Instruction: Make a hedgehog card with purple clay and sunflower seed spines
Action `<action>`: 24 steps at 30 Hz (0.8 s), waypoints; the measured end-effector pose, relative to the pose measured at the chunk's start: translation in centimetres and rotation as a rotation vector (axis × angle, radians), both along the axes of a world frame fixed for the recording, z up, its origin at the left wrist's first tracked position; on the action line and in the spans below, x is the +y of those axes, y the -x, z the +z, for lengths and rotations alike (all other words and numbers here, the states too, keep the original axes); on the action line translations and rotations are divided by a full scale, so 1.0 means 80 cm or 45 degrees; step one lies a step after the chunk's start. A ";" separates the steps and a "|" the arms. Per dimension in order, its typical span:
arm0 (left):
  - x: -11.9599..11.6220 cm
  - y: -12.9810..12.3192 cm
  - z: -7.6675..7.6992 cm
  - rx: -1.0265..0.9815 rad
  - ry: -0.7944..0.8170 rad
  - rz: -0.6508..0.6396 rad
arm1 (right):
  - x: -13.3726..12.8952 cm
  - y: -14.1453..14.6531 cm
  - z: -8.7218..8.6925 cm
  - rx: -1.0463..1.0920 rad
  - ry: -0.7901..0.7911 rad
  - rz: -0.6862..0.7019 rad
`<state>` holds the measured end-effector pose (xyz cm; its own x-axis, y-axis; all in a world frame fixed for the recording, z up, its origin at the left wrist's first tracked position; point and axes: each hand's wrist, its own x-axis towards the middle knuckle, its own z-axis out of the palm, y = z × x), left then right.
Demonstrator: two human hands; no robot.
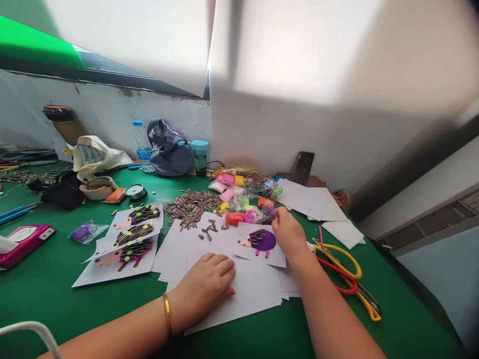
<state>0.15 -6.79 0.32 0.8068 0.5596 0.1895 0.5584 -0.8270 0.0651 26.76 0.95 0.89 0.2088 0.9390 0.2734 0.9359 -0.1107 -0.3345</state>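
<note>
- head view: i see the left hand [202, 290] lying flat, fingers together, on a white paper sheet [254, 294]
- the right hand [288, 232] has its fingertips [276, 212] bunched at a clear plastic bag of coloured modelling clay [249, 202]; i cannot tell if they pinch it
- just below, a white card with a purple felt hedgehog [262, 240] shows striped sunflower seeds [257, 238] but no green clay dots
- to the left, three white cards with hedgehogs [125, 244] carry seeds and green clay dots [127, 258]

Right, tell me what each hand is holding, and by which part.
The left hand holds nothing; it lies flat on the paper. The right hand's fingertips seem to pinch something small beside the clay bags; what it is, and which part, can't be told.
</note>
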 end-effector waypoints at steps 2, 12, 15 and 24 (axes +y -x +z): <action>-0.012 0.013 -0.002 -0.011 0.078 -0.014 | -0.002 0.007 0.001 0.013 0.029 0.038; 0.018 0.001 -0.021 -0.082 -0.087 -0.118 | -0.005 0.029 -0.012 -0.016 0.159 0.151; 0.032 -0.004 -0.022 -0.089 -0.119 -0.151 | -0.002 0.024 -0.013 -0.017 0.151 0.132; 0.033 0.028 -0.006 -0.186 -0.112 -0.085 | -0.001 0.018 -0.013 -0.013 0.119 0.109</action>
